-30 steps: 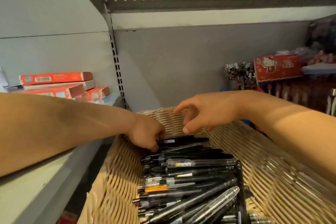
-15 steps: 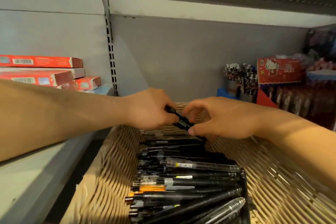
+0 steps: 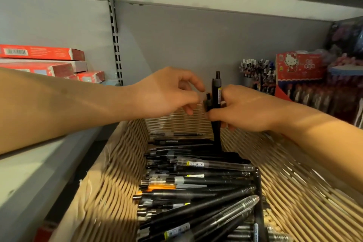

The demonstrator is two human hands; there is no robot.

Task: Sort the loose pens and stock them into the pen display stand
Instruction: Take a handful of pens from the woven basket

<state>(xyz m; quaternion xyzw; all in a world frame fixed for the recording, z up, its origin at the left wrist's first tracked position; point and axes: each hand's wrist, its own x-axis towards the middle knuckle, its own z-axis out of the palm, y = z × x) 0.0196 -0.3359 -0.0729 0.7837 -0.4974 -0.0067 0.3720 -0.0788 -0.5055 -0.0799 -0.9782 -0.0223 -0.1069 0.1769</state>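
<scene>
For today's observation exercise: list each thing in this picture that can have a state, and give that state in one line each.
Black pen: upright, gripped by the right hand.
Right hand: fingers curled round the black pen.
Left hand: fingers loosely curled beside the pen; whether it touches is unclear.
Loose pens: lying flat, piled in the basket.
Wicker basket: holds the loose pens.
Red boxes: stacked, closed.

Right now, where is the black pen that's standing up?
In the head view it's at centre: the upright black pen is gripped by the right hand, beside the left hand, above the far end of the wicker basket.
</scene>
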